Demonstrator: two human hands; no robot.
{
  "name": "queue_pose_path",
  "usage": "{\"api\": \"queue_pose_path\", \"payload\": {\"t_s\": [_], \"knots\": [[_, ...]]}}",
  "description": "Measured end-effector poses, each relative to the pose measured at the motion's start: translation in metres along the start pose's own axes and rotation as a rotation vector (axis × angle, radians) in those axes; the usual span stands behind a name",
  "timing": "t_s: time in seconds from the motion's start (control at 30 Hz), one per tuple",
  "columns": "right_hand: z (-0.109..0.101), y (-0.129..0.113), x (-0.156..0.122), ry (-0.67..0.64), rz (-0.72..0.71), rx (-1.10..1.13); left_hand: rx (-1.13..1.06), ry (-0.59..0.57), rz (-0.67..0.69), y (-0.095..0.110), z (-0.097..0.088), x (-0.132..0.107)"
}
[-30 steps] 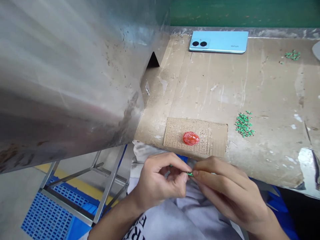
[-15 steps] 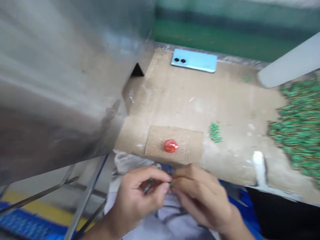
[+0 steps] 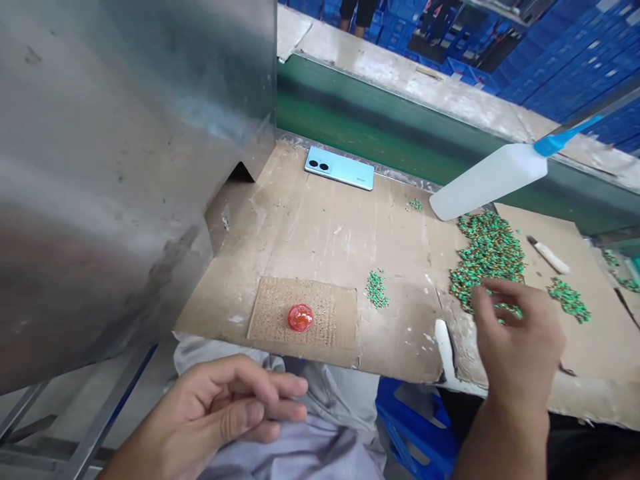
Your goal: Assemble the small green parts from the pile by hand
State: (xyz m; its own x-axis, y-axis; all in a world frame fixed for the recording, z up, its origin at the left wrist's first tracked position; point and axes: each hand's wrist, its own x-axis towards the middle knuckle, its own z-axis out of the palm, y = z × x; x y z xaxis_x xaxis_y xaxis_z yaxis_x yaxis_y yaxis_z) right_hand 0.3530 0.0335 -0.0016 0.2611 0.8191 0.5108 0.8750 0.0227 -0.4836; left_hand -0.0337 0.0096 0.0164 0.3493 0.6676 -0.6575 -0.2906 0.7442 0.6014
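My right hand (image 3: 517, 343) reaches over the near edge of a large pile of small green parts (image 3: 487, 250). Its fingers are bent and apart, and I see nothing held in them. My left hand (image 3: 227, 407) rests low over my grey-clothed lap, off the table. Its fingers are curled together with the thumb pressed on the index finger, and whatever it may hold is hidden. A smaller heap of green parts (image 3: 376, 290) lies mid-table. A red round piece (image 3: 301, 317) sits on a small cardboard pad (image 3: 330, 313) near the front edge.
A big metal hopper (image 3: 100, 167) fills the left. A light blue phone (image 3: 340, 168) lies at the back, before a green belt (image 3: 375, 127). A white bottle with a blue tip (image 3: 490, 180) hangs over the pile. A white-handled tool (image 3: 550, 255) and another green heap (image 3: 567, 300) lie right.
My hands, which pinched a small green part together over my lap, have separated. The right hand moved out to the large green pile. The view swung right and up.
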Motion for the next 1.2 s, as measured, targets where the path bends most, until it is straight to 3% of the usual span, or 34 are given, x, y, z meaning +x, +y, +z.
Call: {"api": "queue_pose_path", "payload": {"t_s": [0.13, 0.2, 0.5, 0.87, 1.03, 1.2], "knots": [[0.026, -0.019, -0.013, -0.382, -0.088, 0.076, -0.074, -0.001, 0.022, -0.001, 0.001, 0.006], [0.037, -0.023, -0.018, -0.468, -0.091, 0.093, -0.08, -0.026, 0.029, -0.002, 0.001, 0.008], [0.041, -0.021, -0.017, -0.523, -0.008, 0.12, -0.005, 0.003, 0.152, -0.001, -0.006, 0.011], [0.034, -0.025, -0.022, -0.437, 0.031, 0.248, 0.112, -0.074, 0.09, -0.007, 0.002, 0.012], [0.028, -0.062, -0.04, -0.421, -0.01, 0.346, 0.392, -0.116, 0.179, -0.016, 0.008, 0.012], [0.023, -0.111, -0.065, -0.61, -0.334, 0.491, 0.732, -0.12, 0.31, -0.021, 0.028, 0.016]]}}
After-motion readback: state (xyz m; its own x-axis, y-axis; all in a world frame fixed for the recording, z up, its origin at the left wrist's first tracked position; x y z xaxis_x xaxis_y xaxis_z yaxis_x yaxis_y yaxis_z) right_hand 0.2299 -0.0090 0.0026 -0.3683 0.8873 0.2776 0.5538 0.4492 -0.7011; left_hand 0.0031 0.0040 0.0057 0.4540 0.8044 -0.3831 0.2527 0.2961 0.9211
